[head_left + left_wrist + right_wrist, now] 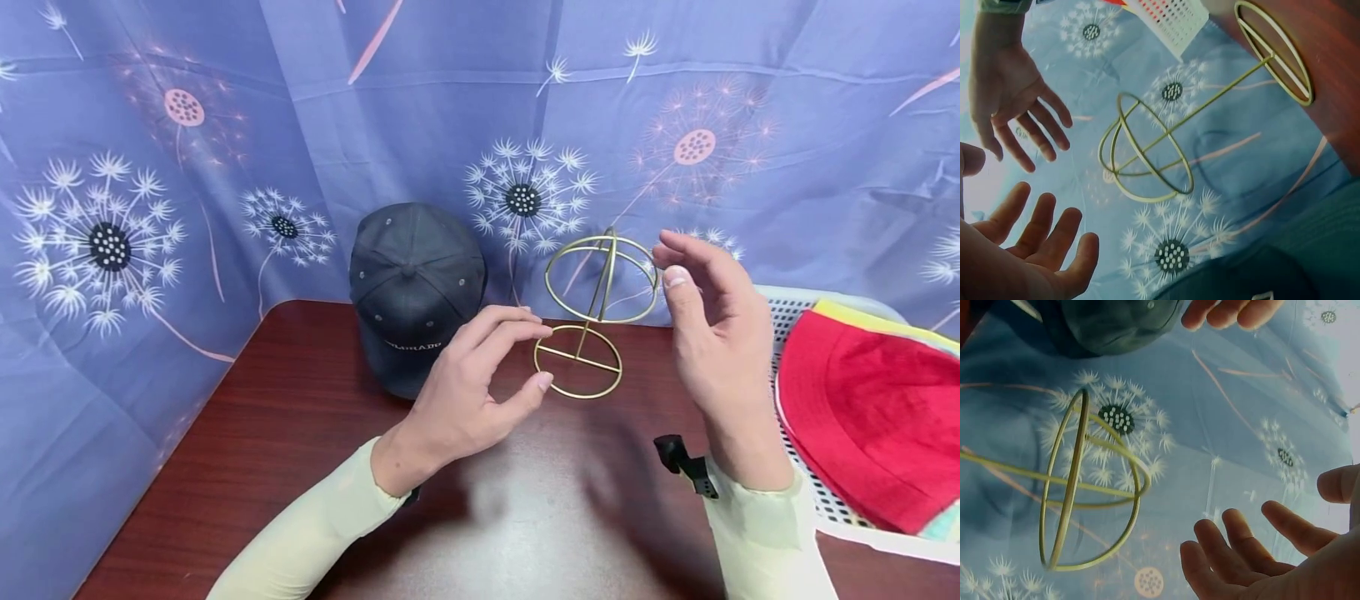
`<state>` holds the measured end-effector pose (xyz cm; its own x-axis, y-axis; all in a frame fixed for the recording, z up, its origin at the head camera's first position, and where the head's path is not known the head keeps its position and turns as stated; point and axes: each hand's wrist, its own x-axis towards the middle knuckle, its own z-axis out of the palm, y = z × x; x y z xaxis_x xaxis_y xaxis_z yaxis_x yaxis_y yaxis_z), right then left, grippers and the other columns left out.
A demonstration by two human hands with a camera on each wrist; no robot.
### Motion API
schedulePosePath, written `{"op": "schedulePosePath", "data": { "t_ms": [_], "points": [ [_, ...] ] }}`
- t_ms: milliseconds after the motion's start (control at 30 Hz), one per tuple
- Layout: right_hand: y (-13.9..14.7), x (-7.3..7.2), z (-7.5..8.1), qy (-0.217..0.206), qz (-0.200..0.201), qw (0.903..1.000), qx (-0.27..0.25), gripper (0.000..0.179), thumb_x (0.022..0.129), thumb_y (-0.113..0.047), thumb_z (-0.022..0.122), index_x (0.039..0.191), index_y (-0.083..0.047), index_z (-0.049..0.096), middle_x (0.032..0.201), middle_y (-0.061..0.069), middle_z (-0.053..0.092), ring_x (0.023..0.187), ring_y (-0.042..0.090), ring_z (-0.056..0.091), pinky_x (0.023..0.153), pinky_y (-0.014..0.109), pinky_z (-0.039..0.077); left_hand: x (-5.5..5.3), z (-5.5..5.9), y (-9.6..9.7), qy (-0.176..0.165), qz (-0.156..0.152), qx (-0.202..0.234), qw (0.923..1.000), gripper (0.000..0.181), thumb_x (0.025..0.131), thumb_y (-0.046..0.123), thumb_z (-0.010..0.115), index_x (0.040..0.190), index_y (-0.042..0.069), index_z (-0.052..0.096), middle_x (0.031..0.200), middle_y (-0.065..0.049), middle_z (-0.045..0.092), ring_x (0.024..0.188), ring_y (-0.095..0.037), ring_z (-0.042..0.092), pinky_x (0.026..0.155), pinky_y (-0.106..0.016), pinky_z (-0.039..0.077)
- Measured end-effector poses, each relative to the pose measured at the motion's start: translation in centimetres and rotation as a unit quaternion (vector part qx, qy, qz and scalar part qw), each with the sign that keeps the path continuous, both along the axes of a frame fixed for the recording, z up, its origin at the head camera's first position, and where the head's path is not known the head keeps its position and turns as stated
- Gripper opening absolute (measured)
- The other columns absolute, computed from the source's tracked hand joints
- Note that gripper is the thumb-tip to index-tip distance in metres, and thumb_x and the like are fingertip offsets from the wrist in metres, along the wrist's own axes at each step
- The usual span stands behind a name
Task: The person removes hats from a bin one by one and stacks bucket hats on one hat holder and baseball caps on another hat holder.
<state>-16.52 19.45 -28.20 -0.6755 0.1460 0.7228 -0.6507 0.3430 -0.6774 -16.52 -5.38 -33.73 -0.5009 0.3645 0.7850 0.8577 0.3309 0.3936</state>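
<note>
We see a blue curtain [420,125] printed with white and pink dandelions spreading behind everything. In front of it we have a reddish-brown counter [300,433], its surface catching a bright patch of light. At our right on the counter sits a white perforated basket [787,310], holding a red hat [870,408] with a yellow edge showing behind it. Towards the left we find a dark cap [416,275], brim facing us, with pale lettering above the brim. The gold wire stand [582,342] stands upright on the counter, right of the cap and near the curtain, its crossed hoops above a round base. On either side of it, nearer us, hover the left hand [472,383] and the right hand [720,333], both released, fingers loosely bent, apart from the wire. Smallest, we notice a black strap [682,458] at the right wrist.
</note>
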Motion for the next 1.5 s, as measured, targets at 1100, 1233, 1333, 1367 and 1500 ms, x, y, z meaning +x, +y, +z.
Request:
{"op": "schedulePosePath", "data": {
  "t_ms": [1100,1233,1333,1367,1500],
  "points": [
    [8.7,0.1,0.3,-0.101,-0.152,0.9823,-0.042,0.031,0.105,-0.008,0.061,0.134,-0.009,0.074,0.113,-0.006,0.077,0.099,0.009,0.069,0.089,0.014,0.048,1.7,-3.7,7.1,0.037,-0.028,-0.12,0.9917,0.037,0.092,0.033,0.076,0.125,0.015,0.071,0.13,0.002,0.062,0.124,-0.008,0.057,0.114,-0.023,0.037],
    [9.4,0.1,0.0,-0.11,-0.18,0.9773,-0.02,0.032,0.105,-0.011,0.062,0.134,-0.013,0.074,0.112,-0.013,0.076,0.101,0.004,0.069,0.088,0.013,0.047,1.8,-3.9,7.8,0.04,-0.036,-0.12,0.9914,0.037,0.091,0.033,0.077,0.123,0.016,0.071,0.13,0.002,0.062,0.123,-0.008,0.057,0.113,-0.023,0.037],
    [9.8,0.2,-0.1,-0.123,-0.193,0.9734,-0.005,0.032,0.106,-0.014,0.061,0.135,-0.016,0.074,0.113,-0.017,0.074,0.103,0.0,0.068,0.088,0.012,0.046,1.8,-4.1,8.1,0.044,-0.038,-0.117,0.9914,0.036,0.09,0.033,0.078,0.121,0.017,0.072,0.129,0.003,0.062,0.122,-0.008,0.058,0.113,-0.022,0.039],
    [9.9,0.3,-0.1,-0.126,-0.195,0.9725,-0.004,0.032,0.106,-0.014,0.061,0.135,-0.016,0.074,0.113,-0.018,0.074,0.104,0.0,0.068,0.088,0.012,0.046,1.8,-4.1,8.2,0.045,-0.038,-0.117,0.9913,0.036,0.09,0.034,0.078,0.121,0.017,0.072,0.128,0.003,0.062,0.121,-0.008,0.058,0.112,-0.022,0.039],
    [10.6,0.5,0.0,-0.14,-0.205,0.9688,-0.007,0.033,0.107,-0.015,0.06,0.137,-0.018,0.073,0.114,-0.018,0.073,0.105,-0.001,0.066,0.093,0.012,0.046,1.9,-4.3,8.7,0.049,-0.036,-0.124,0.9904,0.036,0.09,0.035,0.077,0.121,0.017,0.072,0.128,0.005,0.061,0.121,-0.007,0.058,0.111,-0.022,0.04]
  ]
}}
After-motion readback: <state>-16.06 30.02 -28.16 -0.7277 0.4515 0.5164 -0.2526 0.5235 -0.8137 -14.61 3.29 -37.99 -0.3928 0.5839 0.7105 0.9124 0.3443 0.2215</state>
